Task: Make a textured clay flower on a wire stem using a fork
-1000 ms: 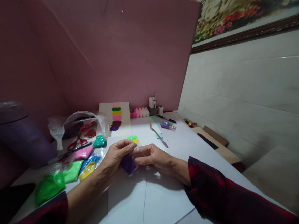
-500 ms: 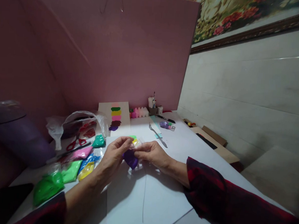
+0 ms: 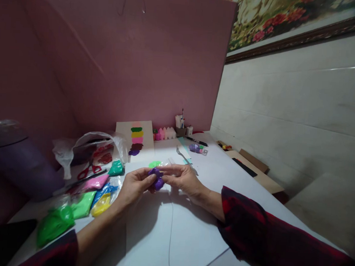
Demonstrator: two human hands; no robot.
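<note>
A lump of purple clay (image 3: 158, 183), in what may be its clear wrapping, is held between my two hands above the white sheet (image 3: 150, 235). My left hand (image 3: 136, 183) pinches its left side with thumb and fingers. From the right, the fingertips of my right hand (image 3: 184, 179) press on the same lump. Just behind the hands lie a light green piece (image 3: 154, 164) and some clear plastic. A thin dark line or wire (image 3: 171, 229) runs down the sheet toward me.
Bags of coloured clay (image 3: 83, 204), red-handled scissors (image 3: 90, 170) and a plastic bag lie at left. Behind are a painted card (image 3: 147, 141), a pen cup (image 3: 181, 131) and a black marker (image 3: 196, 141). A fork (image 3: 182, 154) and a small purple packet (image 3: 196, 148) sit right of centre.
The purple lump has been raised and looks more compact between my fingers. My right fingers have shifted over it. Yellow no longer shows behind my hands, while more of the light green piece does.
</note>
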